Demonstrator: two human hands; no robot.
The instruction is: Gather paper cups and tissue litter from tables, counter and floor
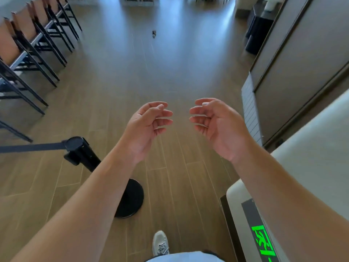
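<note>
One small dark scrap of litter [154,34] lies on the wooden floor [117,76], well beyond the barrier post [83,154] and right of the chairs [35,40]; its kind cannot be told. Left hand [146,127] and right hand [217,123] hang loosely curled, holding nothing. Recommended: walk past the post, crouch beside the scrap, pinch it cleanly.

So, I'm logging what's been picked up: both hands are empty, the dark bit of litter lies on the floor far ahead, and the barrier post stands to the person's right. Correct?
Not quite. The barrier post stands to the person's left, as the head view shows. The rest holds: left hand and right hand hold nothing, and the dark litter lies on the floor far ahead.
</note>
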